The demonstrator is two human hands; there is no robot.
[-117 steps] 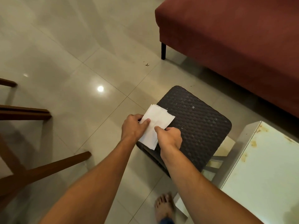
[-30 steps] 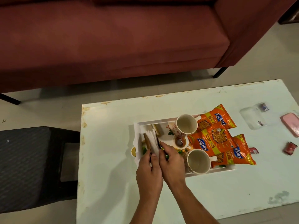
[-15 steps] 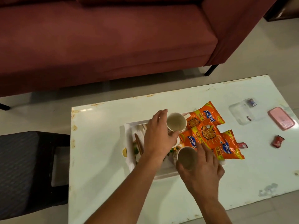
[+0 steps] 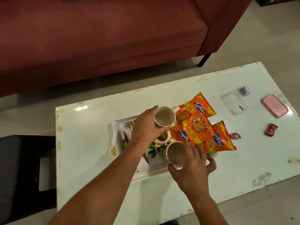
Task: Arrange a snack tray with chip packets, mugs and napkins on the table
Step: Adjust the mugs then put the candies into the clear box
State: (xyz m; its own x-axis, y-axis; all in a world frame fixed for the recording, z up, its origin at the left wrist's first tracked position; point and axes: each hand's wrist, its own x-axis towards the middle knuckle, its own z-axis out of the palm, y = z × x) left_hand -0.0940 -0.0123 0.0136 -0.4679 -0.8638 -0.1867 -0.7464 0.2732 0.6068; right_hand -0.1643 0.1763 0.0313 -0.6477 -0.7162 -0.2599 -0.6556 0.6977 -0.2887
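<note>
left hand point(image 4: 146, 129) grips far mug point(image 4: 164, 116); right hand point(image 4: 193, 166) grips near mug point(image 4: 175, 153)

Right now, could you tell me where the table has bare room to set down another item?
Free: the near strip of the table, and its left end beside the tray. Crowded: the tray, with both mugs and the chip packets, and the far right by the pink case.

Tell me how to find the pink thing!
Start at the white table in front of the red sofa. Go to its far right end, past the orange chip packets and the clear box. The pink case lies flat there, the only pink thing.
</note>
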